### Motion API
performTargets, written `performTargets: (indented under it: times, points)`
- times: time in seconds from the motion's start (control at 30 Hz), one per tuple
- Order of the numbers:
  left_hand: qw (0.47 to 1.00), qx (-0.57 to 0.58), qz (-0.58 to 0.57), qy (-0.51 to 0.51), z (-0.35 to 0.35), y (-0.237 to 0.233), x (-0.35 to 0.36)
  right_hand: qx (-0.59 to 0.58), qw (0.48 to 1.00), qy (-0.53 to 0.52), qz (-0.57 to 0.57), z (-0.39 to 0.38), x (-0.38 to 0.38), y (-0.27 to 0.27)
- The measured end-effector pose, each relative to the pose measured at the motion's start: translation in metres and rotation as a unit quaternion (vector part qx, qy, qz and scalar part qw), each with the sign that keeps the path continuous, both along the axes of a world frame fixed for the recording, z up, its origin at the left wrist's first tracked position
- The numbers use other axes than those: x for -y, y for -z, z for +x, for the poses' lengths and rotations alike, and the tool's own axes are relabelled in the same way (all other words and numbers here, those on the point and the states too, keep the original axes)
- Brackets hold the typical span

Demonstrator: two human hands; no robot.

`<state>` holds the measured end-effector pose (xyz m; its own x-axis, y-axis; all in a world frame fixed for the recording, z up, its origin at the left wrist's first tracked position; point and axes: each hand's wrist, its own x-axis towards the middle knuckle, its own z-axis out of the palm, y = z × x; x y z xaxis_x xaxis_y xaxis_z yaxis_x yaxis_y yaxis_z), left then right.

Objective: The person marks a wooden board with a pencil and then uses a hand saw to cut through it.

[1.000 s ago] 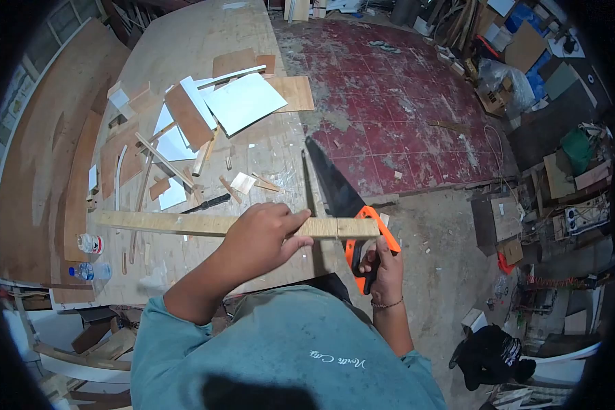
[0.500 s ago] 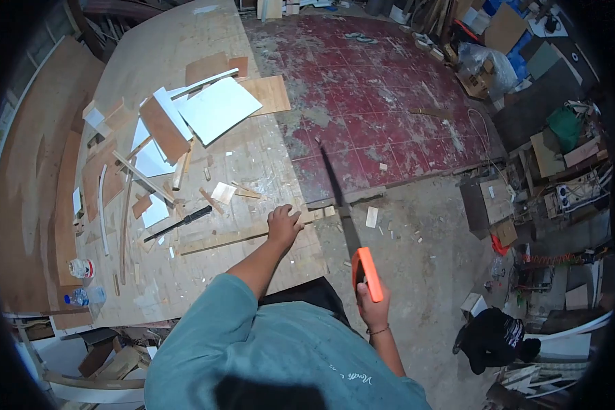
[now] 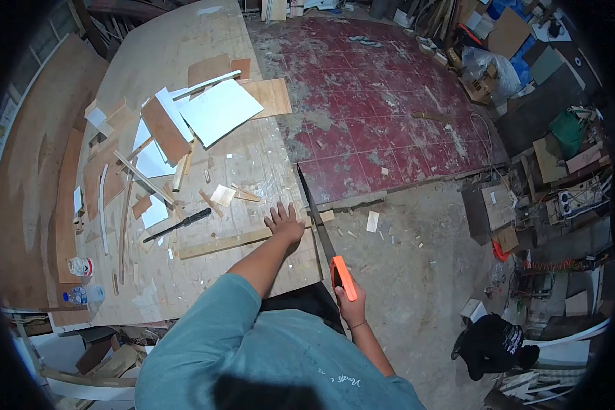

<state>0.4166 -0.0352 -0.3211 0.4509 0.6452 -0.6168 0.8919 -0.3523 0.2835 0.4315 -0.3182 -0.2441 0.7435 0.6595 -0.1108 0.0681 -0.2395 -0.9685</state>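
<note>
- Saw [image 3: 325, 234]: orange handle, dark blade; centre of the frame, aslant, its blade crossing the strip near the table's right edge. Likely light, with a blade springy on the flat and stiff edge-on; best held by the handle, clear of the teeth.
- Strip [image 3: 227, 242]: pale wood, long and narrow; centre of the frame, lying on the table [image 3: 208, 41], right end jutting past its edge. Probably light, stiff and dry, not slippery; best held flat on the table, close to the edge, fingers away from the blade.
- Left hand [image 3: 284, 224]: palm down, fingers fanned wide, resting over the strip just left of the blade; not wrapped round anything.
- Right hand [image 3: 352, 306]: closed round the saw's handle, below centre.
- Board [image 3: 222, 111]: white, upper left of centre, among offcuts.
- Tool [image 3: 178, 225]: black-handled, left of centre.
- Hidden: strip beneath the left hand and forearm; most right-hand fingers, behind the handle.
- Unclear: saw teeth; any cut; whether blade and wood touch.
- Cut off: frame corners, lost in black.
</note>
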Motion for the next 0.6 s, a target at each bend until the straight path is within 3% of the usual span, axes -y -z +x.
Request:
performTargets:
  times: [0.07, 0.33, 0.47, 0.6]
  points:
    - [1.0, 0.003, -0.002, -0.014, 0.001, 0.002, 0.002, 0.051, 0.999, -0.01, -0.002, -0.002, 0.001, 0.006]
    - [0.999, -0.012, 0.0, -0.045, 0.003, -0.012, 0.009, 0.038, 0.993, -0.052, -0.096, -0.009, 0.007, -0.022]
    - [0.998, -0.007, -0.018, -0.065, 0.007, -0.017, 0.007, 0.048, 0.994, -0.046, -0.088, -0.017, 0.036, -0.01]
    - [0.995, -0.009, -0.034, -0.095, 0.014, -0.018, 0.01, 0.019, 0.993, -0.043, -0.108, -0.029, 0.038, -0.037]
